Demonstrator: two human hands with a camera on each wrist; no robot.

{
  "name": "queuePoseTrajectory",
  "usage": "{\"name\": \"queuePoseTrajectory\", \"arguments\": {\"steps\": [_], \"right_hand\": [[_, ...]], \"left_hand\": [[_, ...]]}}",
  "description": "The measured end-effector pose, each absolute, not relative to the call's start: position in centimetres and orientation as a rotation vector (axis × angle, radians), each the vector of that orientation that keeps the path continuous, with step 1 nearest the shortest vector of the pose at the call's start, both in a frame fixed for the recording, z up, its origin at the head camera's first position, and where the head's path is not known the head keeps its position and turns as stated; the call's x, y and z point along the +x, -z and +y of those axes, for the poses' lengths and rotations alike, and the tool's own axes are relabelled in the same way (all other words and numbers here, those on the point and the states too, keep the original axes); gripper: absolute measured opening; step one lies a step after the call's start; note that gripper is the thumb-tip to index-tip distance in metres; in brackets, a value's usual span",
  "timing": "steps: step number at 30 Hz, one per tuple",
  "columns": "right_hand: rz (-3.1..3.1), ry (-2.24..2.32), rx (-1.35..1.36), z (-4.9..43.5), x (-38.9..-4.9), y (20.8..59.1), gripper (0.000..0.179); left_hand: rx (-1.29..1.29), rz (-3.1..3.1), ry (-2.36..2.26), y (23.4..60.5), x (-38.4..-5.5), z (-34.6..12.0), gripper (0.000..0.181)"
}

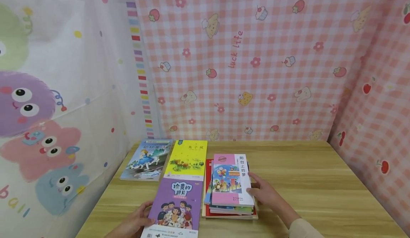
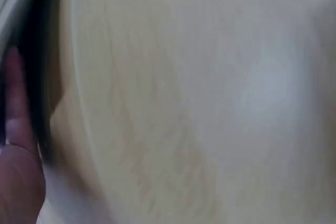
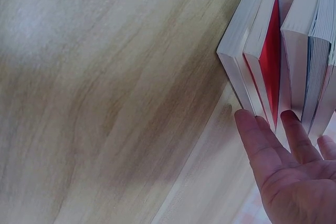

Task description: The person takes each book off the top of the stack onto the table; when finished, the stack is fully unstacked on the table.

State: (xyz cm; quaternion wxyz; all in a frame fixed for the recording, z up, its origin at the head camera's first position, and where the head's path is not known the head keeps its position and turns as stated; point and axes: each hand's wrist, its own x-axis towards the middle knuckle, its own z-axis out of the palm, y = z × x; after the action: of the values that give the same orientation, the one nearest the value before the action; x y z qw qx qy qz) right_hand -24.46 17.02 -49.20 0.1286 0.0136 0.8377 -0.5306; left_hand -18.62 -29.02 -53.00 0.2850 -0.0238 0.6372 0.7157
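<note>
Purple book (image 1: 176, 204) in curled left hand (image 1: 136, 221)

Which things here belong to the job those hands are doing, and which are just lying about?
Seemingly part of the job:
Purple book, held by the left hand
Stack of books, touched by the right hand
Yellow book and blue book, untouched but laid out nearby

Seemingly just surroundings:
Checked cloth behind
Cartoon-print cloth at picture left
Table, supporting the books
</note>
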Motion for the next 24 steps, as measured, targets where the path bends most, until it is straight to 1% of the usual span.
{"name": "queuePoseTrajectory", "arguments": {"steps": [5, 9, 17, 24], "right_hand": [[2.441, 1.548, 0.035, 17.1, -24.5, 49.3, 0.064], [2.441, 1.557, 0.04, 17.1, -24.6, 49.5, 0.064], [2.443, 1.572, 0.039, 16.9, -24.6, 49.5, 0.065], [2.445, 1.562, 0.045, 17.0, -24.6, 49.5, 0.065]], "left_hand": [[-0.123, 2.183, -1.647, 51.7, -19.5, -28.9, 0.061], [-0.153, 2.484, -1.526, 50.8, -20.6, -28.3, 0.048], [-0.068, 2.578, -1.548, 49.5, -23.2, -26.3, 0.045], [-0.023, 2.581, -1.575, 48.9, -25.5, -23.7, 0.051]]}}
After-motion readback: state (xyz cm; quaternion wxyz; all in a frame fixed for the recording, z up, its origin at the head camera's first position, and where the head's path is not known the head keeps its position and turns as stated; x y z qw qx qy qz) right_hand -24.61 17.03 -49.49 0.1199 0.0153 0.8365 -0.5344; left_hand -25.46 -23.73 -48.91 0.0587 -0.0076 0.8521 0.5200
